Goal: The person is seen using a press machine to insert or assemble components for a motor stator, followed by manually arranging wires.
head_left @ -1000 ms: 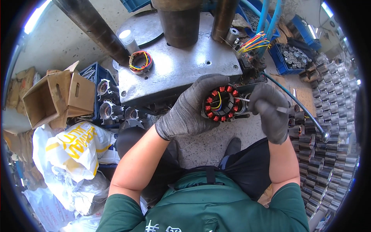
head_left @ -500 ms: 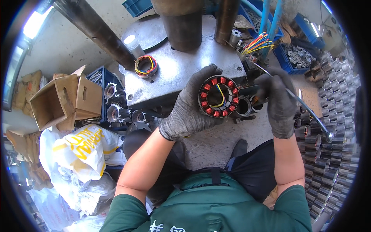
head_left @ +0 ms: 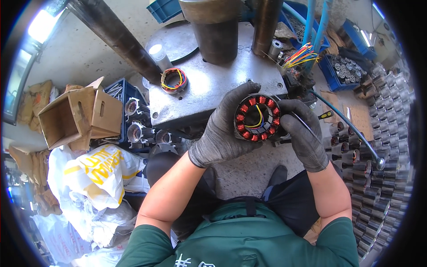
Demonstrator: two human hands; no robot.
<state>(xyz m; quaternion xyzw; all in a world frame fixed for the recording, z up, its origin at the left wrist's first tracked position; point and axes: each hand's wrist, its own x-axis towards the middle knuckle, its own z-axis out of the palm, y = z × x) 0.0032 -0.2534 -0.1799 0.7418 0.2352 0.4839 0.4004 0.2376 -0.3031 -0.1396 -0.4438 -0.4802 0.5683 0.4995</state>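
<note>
My left hand (head_left: 218, 127), in a grey knit glove, grips a round motor stator (head_left: 240, 116) from its left side. The ring has a dark rim and red wire coils, and its open middle faces up at me. Yellow and blue lead wires (head_left: 257, 123) show inside it. At the stator's right edge, my gloved right hand (head_left: 307, 140) has its fingers curled around a thin metal rod (head_left: 304, 123). Its fingertips are close to the coils; whether they touch is unclear. The rod's far end is hidden by the hand.
Ahead, a steel press table (head_left: 204, 80) carries another stator (head_left: 174, 81) and a white cylinder (head_left: 159, 55). A lever with a ball end (head_left: 380, 163) slopes down at right, beside stacked metal cores (head_left: 391, 115). A cardboard box (head_left: 66, 120) and white sacks (head_left: 89, 178) lie left.
My right hand has moved left and down to the stator, bringing the rod along. A yellow and black handle now shows behind it. My left hand still holds the stator, slightly shifted right.
</note>
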